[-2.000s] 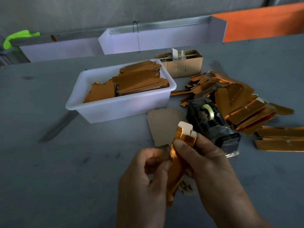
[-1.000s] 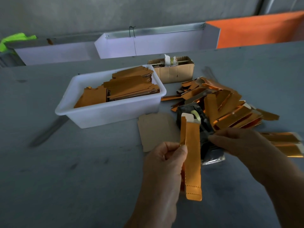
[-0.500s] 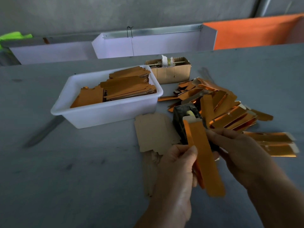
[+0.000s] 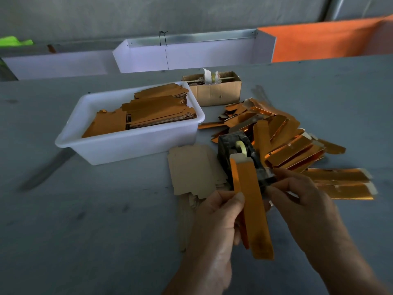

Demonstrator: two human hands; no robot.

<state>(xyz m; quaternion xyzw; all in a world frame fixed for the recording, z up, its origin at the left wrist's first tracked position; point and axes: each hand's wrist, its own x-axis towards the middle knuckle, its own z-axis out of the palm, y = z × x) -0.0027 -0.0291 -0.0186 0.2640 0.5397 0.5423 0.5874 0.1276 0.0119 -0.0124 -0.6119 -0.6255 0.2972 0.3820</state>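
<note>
You are holding the orange foil carton (image 4: 253, 205) in your left hand (image 4: 219, 218), thumb and curled fingers pinching its long edge near the middle; it is hanging above the grey table (image 4: 85, 209), white tuck flap pointing away from you. Two seconds ago both hands were closing it; since then it has been tipping from upright to a slant, its lower end swinging right. Your right hand (image 4: 297, 194) has been leaving the carton and is now sitting at the near, cutter end of the black tape dispenser (image 4: 225, 143), thumb and forefinger drawn close together; whether they are already pinching tape cannot be told, the strip being too thin to show. This is looking like the shift from folding to sealing; the carton is waiting just beside the dispenser for its strip. The white tub (image 4: 136, 143) of flat blanks is sitting to the left; the heap of finished cartons (image 4: 291, 145) is lying behind your right hand.
</note>
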